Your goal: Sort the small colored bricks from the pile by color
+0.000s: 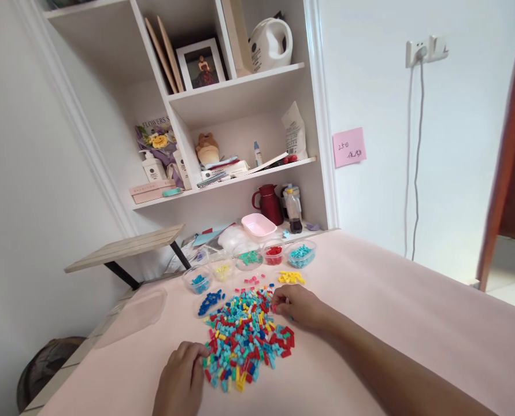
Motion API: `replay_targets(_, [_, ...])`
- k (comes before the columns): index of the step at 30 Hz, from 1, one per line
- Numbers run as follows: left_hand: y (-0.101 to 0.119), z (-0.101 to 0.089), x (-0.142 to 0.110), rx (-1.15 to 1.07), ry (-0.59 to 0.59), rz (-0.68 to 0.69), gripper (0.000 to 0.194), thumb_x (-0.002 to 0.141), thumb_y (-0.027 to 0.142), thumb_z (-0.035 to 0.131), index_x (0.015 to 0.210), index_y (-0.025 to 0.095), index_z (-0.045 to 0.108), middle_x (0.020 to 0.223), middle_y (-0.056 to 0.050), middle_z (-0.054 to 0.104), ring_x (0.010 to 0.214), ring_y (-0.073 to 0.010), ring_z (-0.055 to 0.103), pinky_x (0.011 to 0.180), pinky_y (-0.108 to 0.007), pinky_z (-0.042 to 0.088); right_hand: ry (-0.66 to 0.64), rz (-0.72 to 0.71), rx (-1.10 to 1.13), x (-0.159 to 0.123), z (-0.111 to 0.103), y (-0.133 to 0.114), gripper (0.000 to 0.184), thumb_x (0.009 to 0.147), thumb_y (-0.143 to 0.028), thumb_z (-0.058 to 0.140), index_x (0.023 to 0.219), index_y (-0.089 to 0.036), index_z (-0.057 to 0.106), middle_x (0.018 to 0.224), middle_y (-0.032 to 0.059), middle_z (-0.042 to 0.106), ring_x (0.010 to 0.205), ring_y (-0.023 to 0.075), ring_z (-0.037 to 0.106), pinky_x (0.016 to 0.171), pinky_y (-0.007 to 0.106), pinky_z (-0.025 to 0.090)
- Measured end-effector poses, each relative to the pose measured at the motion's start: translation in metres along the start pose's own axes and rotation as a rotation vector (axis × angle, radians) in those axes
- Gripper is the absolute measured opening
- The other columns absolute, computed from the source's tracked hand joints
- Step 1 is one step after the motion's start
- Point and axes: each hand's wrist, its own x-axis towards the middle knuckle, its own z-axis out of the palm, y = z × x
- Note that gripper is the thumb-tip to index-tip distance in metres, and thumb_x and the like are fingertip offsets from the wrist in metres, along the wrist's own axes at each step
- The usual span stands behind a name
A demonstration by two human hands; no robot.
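Observation:
A loose heap of small multicoloured toy bricks (242, 329) lies on the pink tabletop. My right hand (298, 303) is at the heap's upper right edge, its fingers bent together around what looks like a pink brick (274, 308). At the lower left edge of the heap, my left hand (181, 372) rests with curled fingers, the tips touching the outer bricks; whatever they hold is hidden. Beyond the heap are dark blue bricks (211, 301), yellow bricks (292, 277) and a few loose pink bricks (252, 280).
Clear tubs hold red bricks (274, 254), light blue bricks (300, 254), green bricks (249, 257), pale yellow bricks (222, 271) and blue bricks (200, 283). A transparent lid (147, 309) lies left. Behind stand a pink basin (258, 225), a red jug (269, 205) and a wooden stand (127, 249).

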Motion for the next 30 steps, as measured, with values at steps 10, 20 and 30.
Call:
replay_targets(10, [0.001,0.000,0.002,0.017,-0.016,0.008,0.027,0.084,0.023,0.038,0.088,0.025,0.065,0.092,-0.004,0.065,0.090,-0.0196,0.061,0.080,-0.034,0.047,0.016,-0.038,0.195,-0.007,-0.008,-0.016,0.011,0.076,-0.024,0.055,0.073,-0.020,0.066,0.075,0.0014,0.066,0.067,0.0148,0.055,0.060,0.025,0.039])
replay_targets(20, [0.011,-0.001,-0.005,0.036,-0.057,-0.051,0.029,0.086,0.017,0.034,0.087,0.024,0.062,0.095,-0.005,0.063,0.091,-0.0190,0.056,0.080,-0.034,0.041,0.195,0.181,0.568,0.009,-0.009,-0.019,0.022,0.076,-0.037,0.055,0.083,-0.018,0.063,0.073,0.0026,0.062,0.066,0.0157,0.056,0.059,0.026,0.042])
replay_targets(30, [0.017,-0.003,-0.008,0.008,-0.076,-0.114,0.032,0.085,0.011,0.031,0.088,0.022,0.062,0.097,-0.005,0.061,0.091,-0.0183,0.053,0.080,-0.032,0.036,0.232,0.042,-0.283,0.095,0.014,-0.045,0.018,0.079,-0.023,0.057,0.087,-0.021,0.074,0.099,0.0081,0.066,0.093,0.0222,0.059,0.078,0.031,0.041])
